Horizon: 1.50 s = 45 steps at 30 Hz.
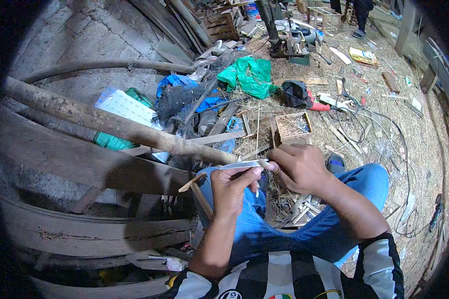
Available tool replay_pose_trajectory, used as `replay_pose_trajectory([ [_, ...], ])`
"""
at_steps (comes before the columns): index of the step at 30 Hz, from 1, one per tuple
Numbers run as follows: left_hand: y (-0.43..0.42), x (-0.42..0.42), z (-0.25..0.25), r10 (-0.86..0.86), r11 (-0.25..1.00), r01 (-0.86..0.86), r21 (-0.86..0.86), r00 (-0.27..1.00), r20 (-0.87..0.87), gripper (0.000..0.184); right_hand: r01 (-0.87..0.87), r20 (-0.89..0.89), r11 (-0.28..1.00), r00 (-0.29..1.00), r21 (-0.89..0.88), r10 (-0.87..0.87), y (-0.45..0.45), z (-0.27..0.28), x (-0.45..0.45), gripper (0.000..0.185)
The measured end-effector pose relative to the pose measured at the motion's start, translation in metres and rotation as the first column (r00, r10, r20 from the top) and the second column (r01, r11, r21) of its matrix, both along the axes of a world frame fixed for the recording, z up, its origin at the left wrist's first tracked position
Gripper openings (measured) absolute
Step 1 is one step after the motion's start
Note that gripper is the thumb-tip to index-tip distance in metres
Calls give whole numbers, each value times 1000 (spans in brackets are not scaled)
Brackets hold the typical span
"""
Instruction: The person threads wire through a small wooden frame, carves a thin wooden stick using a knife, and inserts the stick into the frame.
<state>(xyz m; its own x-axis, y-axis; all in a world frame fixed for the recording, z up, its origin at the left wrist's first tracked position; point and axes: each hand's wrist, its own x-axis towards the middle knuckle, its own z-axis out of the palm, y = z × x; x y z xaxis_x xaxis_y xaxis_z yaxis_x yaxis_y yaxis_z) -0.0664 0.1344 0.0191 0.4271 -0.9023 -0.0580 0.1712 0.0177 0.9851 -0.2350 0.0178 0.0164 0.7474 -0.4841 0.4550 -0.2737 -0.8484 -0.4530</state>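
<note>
L hand (227,192) closed, pinching flat pale strip (240,164) btwn thumb & fingers. R hand (302,167) w/ fingers curled in at strip's R end; exact grip hidden, can't tell what it holds. Strip sits roughly level btwn both hands, above the knees. Thin pale stick (258,124) runs up the view just beyond it; can't tell if touching.

Jeans (374,182) below, legs bent & apart. Bamboo pole (110,122) slants in from L, its end near L hand. Small open wooden box (293,127) just past R hand, thin pcs inside. Farther out: green bag (249,77), red/black tool (304,97), white sheet (127,107) behind pole. Floor (384,124) littered w/ shavings & scraps. Another person (362,15) stands top R, partly cut off.
</note>
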Motion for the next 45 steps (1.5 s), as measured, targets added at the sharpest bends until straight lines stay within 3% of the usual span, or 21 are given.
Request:
replay_pose_trajectory([
  [16, 4, 1, -1, 23, 999, -23, -39, 1000, -7, 15, -14, 45, 999, 999, -30, 15, -7, -2, -1, 20],
  [22, 7, 3, -5, 28, 999, -30, -20, 997, -76, 14, 145, 70, 987, 986, 66, -150, -20, 4, -6, 20],
  [24, 6, 3, -4, 47, 999, -49, -22, 995, -82, 14, 117, 72, 993, 990, 34, -119, -14, 2, -6, 19],
  [26, 4, 3, -2, 43, 999, -43, -19, 999, -29, 16, -33, 98, 999, 995, 1, 33, -5, 2, -2, 20],
  [27, 5, 4, -2, 44, 999, -44, -17, 999, -28, 16, -31, 21, 999, 999, 15, 31, 0, 5, -2, 20],
  [37, 3, 5, -6, 27, 999, -29, -32, 997, -66, 17, -5, 43, 1000, 999, -6, 5, -9, 0, -1, 20],
  [39, 2, 5, -6, 33, 998, -37, -48, 997, -77, 17, 56, -19, 998, 998, 39, -55, -12, 0, -2, 21],
  [45, 5, 7, -9, 31, 999, -33, -22, 996, -89, 16, 12, 20, 1000, 1000, 10, -12, -7, 2, 0, 20],
])
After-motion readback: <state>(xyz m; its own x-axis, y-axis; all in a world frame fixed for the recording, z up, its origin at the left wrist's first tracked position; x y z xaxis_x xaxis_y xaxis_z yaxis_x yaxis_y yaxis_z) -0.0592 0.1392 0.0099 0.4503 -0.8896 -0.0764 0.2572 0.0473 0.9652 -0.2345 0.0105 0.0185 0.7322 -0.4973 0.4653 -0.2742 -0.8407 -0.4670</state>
